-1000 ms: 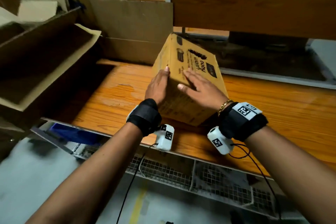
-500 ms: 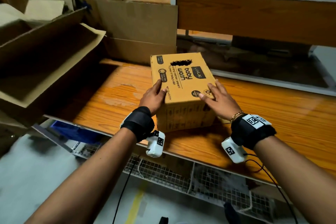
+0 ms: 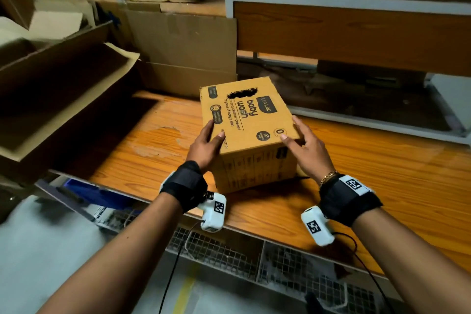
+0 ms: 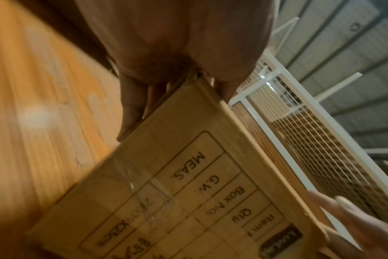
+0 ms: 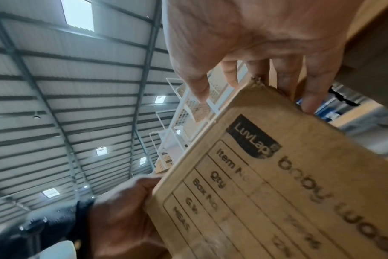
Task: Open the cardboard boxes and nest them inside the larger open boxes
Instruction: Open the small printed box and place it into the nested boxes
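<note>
Cardboard box [image 3: 246, 120] on wooden shelf [image 3: 382, 160], gripped at near corners: left hand [image 3: 205, 146], right hand [image 3: 309, 150] fingers spread; wrist views show taped label.

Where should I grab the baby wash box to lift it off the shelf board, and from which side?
Take the baby wash box by its two long side faces, one hand from each side, near the front corners. It sits closed and flat on the wooden board, the sides are free. The left hand and right hand already bracket those corners, thumbs on top.
</note>
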